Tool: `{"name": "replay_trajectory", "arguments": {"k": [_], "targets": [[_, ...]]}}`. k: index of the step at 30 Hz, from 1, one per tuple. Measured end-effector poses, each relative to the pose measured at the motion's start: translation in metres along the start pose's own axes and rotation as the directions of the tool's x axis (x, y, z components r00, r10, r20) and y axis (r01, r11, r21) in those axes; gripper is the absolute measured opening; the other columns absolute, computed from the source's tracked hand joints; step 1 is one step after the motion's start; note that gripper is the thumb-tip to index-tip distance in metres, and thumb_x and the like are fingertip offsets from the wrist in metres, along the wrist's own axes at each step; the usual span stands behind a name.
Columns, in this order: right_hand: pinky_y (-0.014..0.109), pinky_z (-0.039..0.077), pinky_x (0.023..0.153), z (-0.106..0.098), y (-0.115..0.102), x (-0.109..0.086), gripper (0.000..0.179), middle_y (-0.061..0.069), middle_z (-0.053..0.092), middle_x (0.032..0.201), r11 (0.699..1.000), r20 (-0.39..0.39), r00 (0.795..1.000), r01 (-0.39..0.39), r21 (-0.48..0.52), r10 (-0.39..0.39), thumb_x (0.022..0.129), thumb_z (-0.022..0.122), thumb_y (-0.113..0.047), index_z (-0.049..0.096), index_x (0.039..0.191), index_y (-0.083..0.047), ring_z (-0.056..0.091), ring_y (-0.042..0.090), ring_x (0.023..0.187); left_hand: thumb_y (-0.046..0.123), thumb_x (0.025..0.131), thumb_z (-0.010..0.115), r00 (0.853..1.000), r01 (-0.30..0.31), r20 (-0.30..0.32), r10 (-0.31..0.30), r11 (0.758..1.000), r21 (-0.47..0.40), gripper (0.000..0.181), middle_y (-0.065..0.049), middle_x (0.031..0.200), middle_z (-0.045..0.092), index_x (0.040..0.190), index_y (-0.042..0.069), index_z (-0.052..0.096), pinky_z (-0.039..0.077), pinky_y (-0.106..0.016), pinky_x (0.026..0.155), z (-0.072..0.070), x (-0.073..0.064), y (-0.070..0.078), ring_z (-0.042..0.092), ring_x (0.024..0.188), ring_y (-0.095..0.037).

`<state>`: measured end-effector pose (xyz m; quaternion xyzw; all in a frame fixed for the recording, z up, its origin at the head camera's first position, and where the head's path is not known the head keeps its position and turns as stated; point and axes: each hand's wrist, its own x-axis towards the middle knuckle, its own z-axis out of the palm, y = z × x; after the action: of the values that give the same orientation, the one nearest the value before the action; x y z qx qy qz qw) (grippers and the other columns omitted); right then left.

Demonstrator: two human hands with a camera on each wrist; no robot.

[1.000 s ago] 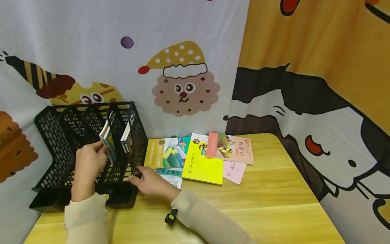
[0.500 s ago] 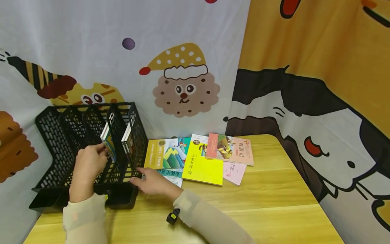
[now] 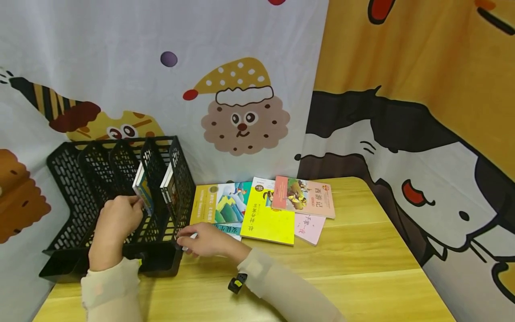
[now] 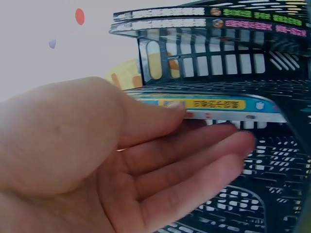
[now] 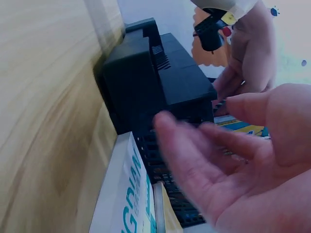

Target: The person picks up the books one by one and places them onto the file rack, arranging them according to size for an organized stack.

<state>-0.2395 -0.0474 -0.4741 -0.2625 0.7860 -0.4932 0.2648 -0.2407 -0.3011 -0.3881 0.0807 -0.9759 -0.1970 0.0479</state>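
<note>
My left hand (image 3: 120, 223) is at the lower front of thin books (image 3: 143, 190) standing in a slot of a black mesh book rack (image 3: 60, 188). In the left wrist view, its thumb lies by the spine of a blue-and-yellow book (image 4: 209, 104), a white-edged book directly beside it. The other fingers extend loosely past the spines. My right hand (image 3: 211, 240) hovers by the rack's right front corner, over the lower end of the books lying there. Its fingers are spread and hold nothing in the right wrist view, close to a white book (image 5: 116, 189) with teal letters.
More books (image 3: 166, 185) stand in the rack's rightmost slot. Right of the rack lie a yellow-and-green book (image 3: 221, 203), a bright yellow book (image 3: 267, 219), a pink book (image 3: 306, 197) and a pale pink one (image 3: 310, 226) on the wooden table (image 3: 362, 259). A printed curtain hangs behind.
The left-hand books in the slot have come together, and my left hand has eased slightly down from them. My right hand has left the rack's side edge and shifted a little right and down.
</note>
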Motion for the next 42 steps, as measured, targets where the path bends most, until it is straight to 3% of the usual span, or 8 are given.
{"name": "replay_trajectory", "arguments": {"k": [5,14,17,22,27,31,36,42], "targets": [[0.039,0.068,0.076,-0.006,-0.001,-0.010,0.033,0.008,0.083,0.118,0.996,0.050,0.997,0.055,0.066,-0.059,0.115,0.063,-0.031,0.075,0.137,-0.011,0.082,0.023,0.093,0.033,0.116,0.047,0.996,-0.002,0.085,-0.001,0.999,0.036,0.048,-0.031,0.103,0.071,0.122,-0.003,0.078,0.046,-0.044,0.064,-0.009,-0.003,-0.002,0.059,0.076,-0.036],[0.033,0.067,0.079,-0.027,0.005,-0.028,0.036,0.009,0.082,0.119,0.997,0.141,0.987,0.083,0.003,-0.082,0.116,0.060,-0.029,0.074,0.140,-0.006,0.082,0.023,0.096,0.045,0.119,0.043,0.986,-0.010,0.168,0.007,1.000,0.019,0.061,-0.017,0.081,0.068,0.091,0.004,0.078,0.041,-0.038,0.058,-0.012,-0.010,0.004,0.054,0.063,-0.027],[0.028,0.066,0.078,-0.038,0.011,-0.034,0.037,0.004,0.082,0.116,0.994,0.138,0.987,0.095,-0.054,-0.087,0.116,0.059,-0.031,0.074,0.140,-0.006,0.082,0.022,0.095,0.046,0.119,0.043,0.978,-0.066,0.199,0.069,0.998,-0.022,0.060,-0.013,0.085,0.077,0.098,0.006,0.082,0.044,-0.036,0.060,-0.012,-0.013,0.009,0.063,0.066,-0.022],[0.025,0.063,0.074,-0.062,0.025,-0.045,0.039,0.007,0.083,0.114,0.989,0.103,0.991,0.092,-0.115,-0.080,0.116,0.058,-0.032,0.075,0.139,-0.006,0.081,0.022,0.091,0.043,0.119,0.047,0.965,-0.164,0.189,0.179,0.982,-0.094,0.054,-0.013,0.106,0.085,0.131,0.001,0.078,0.049,-0.036,0.062,-0.011,-0.016,0.023,0.077,0.079,-0.018],[0.024,0.056,0.067,-0.088,0.038,-0.058,0.040,0.011,0.083,0.114,0.989,0.042,0.998,0.058,-0.135,-0.053,0.116,0.059,-0.034,0.076,0.137,-0.005,0.080,0.030,0.094,0.038,0.118,0.054,0.953,-0.258,0.136,0.272,0.960,-0.112,0.046,-0.009,0.098,0.084,0.128,0.002,0.080,0.050,-0.035,0.062,-0.006,-0.018,0.043,0.071,0.072,-0.014],[0.024,0.054,0.066,-0.111,0.045,-0.069,0.041,0.012,0.083,0.113,0.985,-0.017,0.999,0.039,-0.166,-0.043,0.116,0.058,-0.035,0.076,0.137,-0.005,0.080,0.035,0.096,0.035,0.116,0.059,0.931,-0.338,0.094,0.353,0.930,-0.146,0.038,-0.008,0.097,0.084,0.125,0.006,0.082,0.050,-0.035,0.065,0.004,-0.019,0.064,0.067,0.071,-0.012],[0.030,0.060,0.071,-0.138,0.050,-0.086,0.039,0.009,0.083,0.110,0.976,-0.115,0.993,-0.026,-0.216,0.001,0.117,0.057,-0.033,0.077,0.138,-0.006,0.080,0.028,0.094,0.032,0.115,0.062,0.907,-0.404,0.047,0.419,0.895,-0.188,0.031,-0.006,0.098,0.083,0.123,0.011,0.084,0.052,-0.035,0.067,0.031,-0.018,0.094,0.065,0.070,-0.013],[0.032,0.055,0.068,-0.168,0.061,-0.104,0.037,0.007,0.082,0.105,0.940,-0.288,0.953,-0.181,-0.288,0.096,0.117,0.058,-0.037,0.080,0.130,-0.010,0.077,0.025,0.087,0.032,0.114,0.063,0.880,-0.451,0.054,0.472,0.865,-0.219,0.029,-0.001,0.084,0.078,0.114,0.013,0.085,0.050,-0.034,0.064,0.071,-0.012,0.132,0.061,0.066,-0.011]]}}
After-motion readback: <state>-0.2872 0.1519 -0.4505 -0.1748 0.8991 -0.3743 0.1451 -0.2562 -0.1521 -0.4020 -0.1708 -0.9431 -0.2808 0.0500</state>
